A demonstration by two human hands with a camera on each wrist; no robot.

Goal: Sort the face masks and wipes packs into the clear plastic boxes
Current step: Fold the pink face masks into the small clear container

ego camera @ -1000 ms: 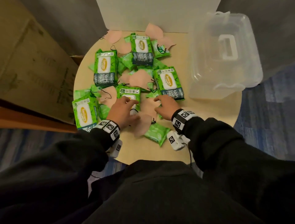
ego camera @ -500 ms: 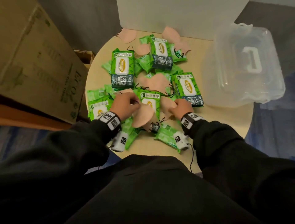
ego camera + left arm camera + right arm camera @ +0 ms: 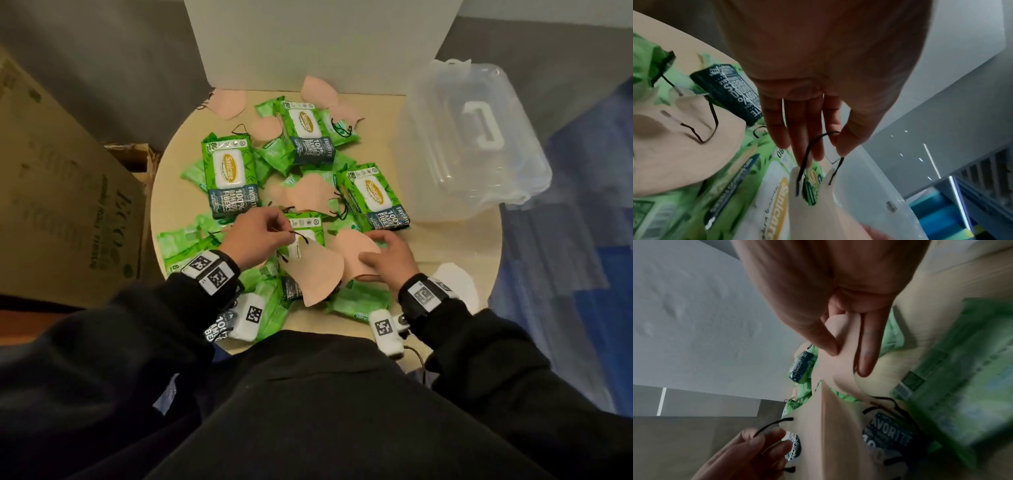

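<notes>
Pink face masks and green wipes packs [image 3: 229, 178] lie jumbled on a round beige table [image 3: 445, 246]. My left hand [image 3: 274, 236] pinches the black ear loop [image 3: 824, 138] of one pink mask [image 3: 311, 274], which hangs tilted above the near packs. My right hand [image 3: 383, 250] pinches a second pink mask [image 3: 352, 253] between thumb and finger [image 3: 865, 356], just right of the first. A clear plastic box [image 3: 472, 144] with a white handle stands at the table's right edge, beyond my right hand. I cannot see anything inside it.
More wipes packs [image 3: 308, 133] [image 3: 376, 198] and pink masks [image 3: 308, 195] fill the table's middle and back. A white panel [image 3: 318, 44] stands behind. A cardboard box [image 3: 68, 205] stands left of the table. A white mask-shaped piece [image 3: 455, 284] lies beside my right wrist.
My left hand has taken a pink mask by its ear loop and lifted it off the pile. My right hand has closed on the neighbouring pink mask.
</notes>
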